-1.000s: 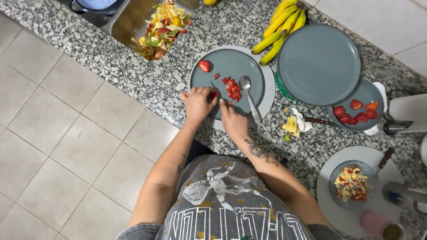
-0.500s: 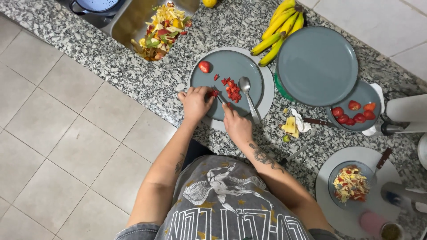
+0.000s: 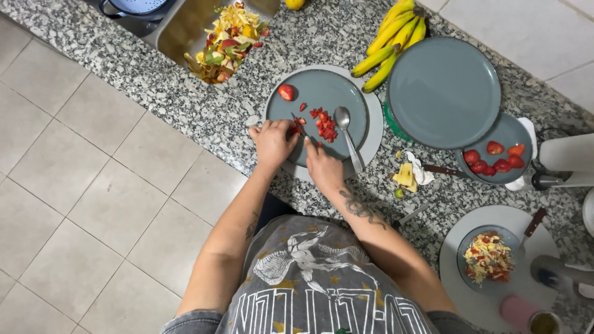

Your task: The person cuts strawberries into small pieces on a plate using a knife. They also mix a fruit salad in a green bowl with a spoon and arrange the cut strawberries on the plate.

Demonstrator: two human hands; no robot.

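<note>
Both hands are working at the near edge of a grey plate [image 3: 322, 93] sitting on the speckled stone surface [image 3: 204, 111]. The left hand [image 3: 272, 143] is curling its grip down, fingertips pinching a small red strawberry piece [image 3: 296, 129] against the plate. The right hand [image 3: 323, 168] is lying just beside it, its grip closing around a knife [image 3: 301, 126] whose thin blade is angling up over the left fingertips; the handle is hiding inside the fist. Just beyond the grip, a little heap of chopped strawberry [image 3: 325, 125] is lying in the plate's middle, with a spoon [image 3: 346, 136] resting to its right and a strawberry half [image 3: 286, 92] sitting further off toward the far left rim. Right of the right hand, yellow peel scraps [image 3: 406, 177] are lying on the surface. Further right, a small plate of strawberries [image 3: 498, 154] is peeking from under a large grey plate [image 3: 443, 91]. Bananas [image 3: 390, 37] are lying beyond, and fruit scraps [image 3: 226, 40] are filling the sink at the far left.
</note>
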